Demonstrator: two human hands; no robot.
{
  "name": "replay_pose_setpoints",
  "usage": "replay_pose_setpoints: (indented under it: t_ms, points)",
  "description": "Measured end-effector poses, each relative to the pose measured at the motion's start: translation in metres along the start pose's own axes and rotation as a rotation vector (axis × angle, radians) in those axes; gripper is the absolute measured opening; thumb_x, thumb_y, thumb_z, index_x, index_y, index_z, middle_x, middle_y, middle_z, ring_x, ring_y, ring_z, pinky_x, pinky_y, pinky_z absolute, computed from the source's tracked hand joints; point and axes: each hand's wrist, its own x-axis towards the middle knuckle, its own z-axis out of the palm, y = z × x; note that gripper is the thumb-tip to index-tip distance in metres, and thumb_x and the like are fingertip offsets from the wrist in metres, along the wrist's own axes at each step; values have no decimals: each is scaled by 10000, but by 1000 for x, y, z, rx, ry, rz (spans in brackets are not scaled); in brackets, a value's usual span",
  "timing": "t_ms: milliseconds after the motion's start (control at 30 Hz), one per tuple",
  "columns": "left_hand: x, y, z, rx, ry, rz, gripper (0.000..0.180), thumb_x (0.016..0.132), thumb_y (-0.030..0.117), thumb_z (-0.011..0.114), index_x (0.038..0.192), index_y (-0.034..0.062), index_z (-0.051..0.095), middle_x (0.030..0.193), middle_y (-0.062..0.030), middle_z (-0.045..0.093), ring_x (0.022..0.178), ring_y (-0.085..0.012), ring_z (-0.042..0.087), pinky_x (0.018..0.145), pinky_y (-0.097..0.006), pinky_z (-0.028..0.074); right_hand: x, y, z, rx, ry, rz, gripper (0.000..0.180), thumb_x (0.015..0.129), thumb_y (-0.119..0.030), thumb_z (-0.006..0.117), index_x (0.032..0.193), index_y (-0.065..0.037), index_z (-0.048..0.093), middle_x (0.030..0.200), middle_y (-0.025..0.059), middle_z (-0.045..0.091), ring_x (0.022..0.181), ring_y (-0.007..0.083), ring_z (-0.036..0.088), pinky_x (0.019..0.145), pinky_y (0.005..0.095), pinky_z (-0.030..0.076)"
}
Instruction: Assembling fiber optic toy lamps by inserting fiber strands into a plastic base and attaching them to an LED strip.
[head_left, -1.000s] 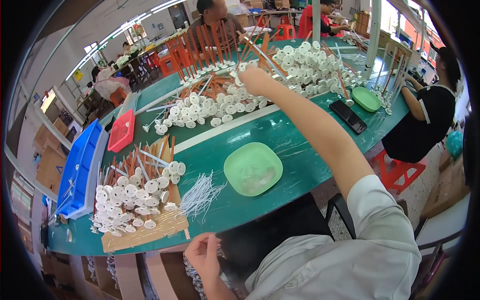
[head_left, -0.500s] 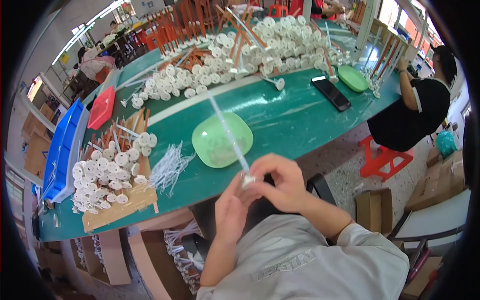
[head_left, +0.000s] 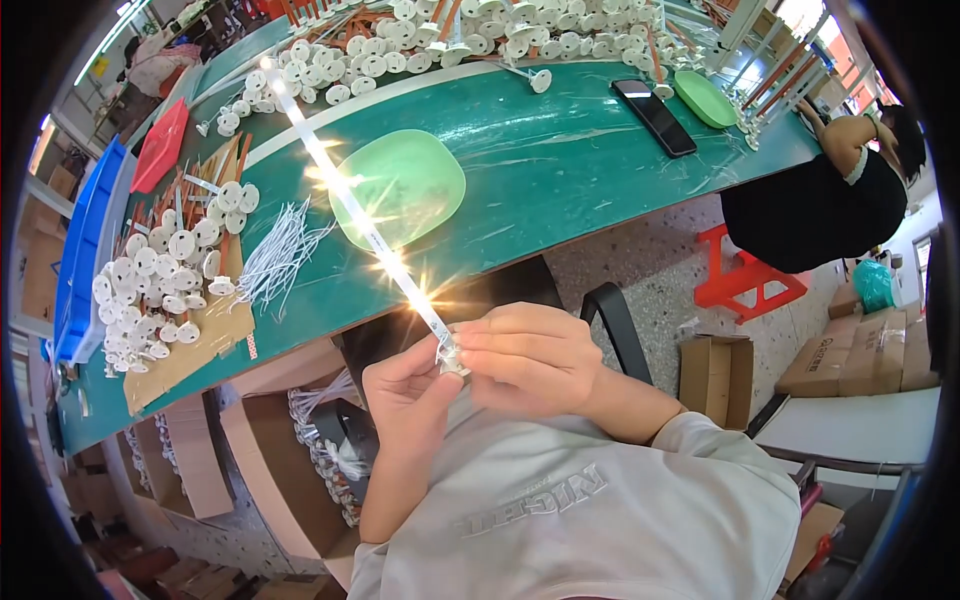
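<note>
A narrow LED light strip (head_left: 372,238) with several glowing lamps rises from a small white base (head_left: 452,363) in front of my chest. My left hand (head_left: 405,395) is closed on the base, with thumb and fingers pinching its left side. From the right, my right hand (head_left: 530,358) pinches the joint of base and strip, its fingers folded over. Part of the base is hidden by my fingers. Behind the slanting strip, a light green dish (head_left: 425,185) rests on the green table (head_left: 540,200); its small contents are unclear.
White wires (head_left: 280,255) lie beside cardboard carrying white round-based sticks (head_left: 165,265). More such pieces (head_left: 370,65) are heaped at the back. A phone (head_left: 655,118) and second green dish (head_left: 705,98) lie right, near a seated person (head_left: 815,215). Open cartons (head_left: 290,470) stand below the table edge.
The strip, dark before, now shines. My hands and the strip have shifted left in view, and the strip leans further left. The right-hand fingers have closed in around the base.
</note>
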Motion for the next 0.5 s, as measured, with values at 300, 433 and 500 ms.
replay_pose_setpoints:
  t_ms: [300,433,500]
  points:
    - [3,-9,-22,-97,-84,61,427,874,72,686,1216,-140,545,1119,-186,653,1006,-221,647,907,-336,523,13,9,-6,211,-204,12,228,688,92,666,910,47,692,939,168,703,844,307,709,710,347,598]
    - [4,-14,-38,-62,-69,199,413,868,69,692,1206,-128,561,1140,-182,649,1019,-220,644,919,-335,515,22,5,4,112,-184,-57,234,700,69,661,930,50,697,952,174,701,860,315,704,724,365,598]
    - [11,-7,-49,23,-79,265,401,872,67,686,1203,-125,565,1151,-190,644,1029,-231,641,927,-348,511,28,10,14,90,-177,-94,230,705,57,666,933,50,694,959,174,699,870,313,703,729,367,598]
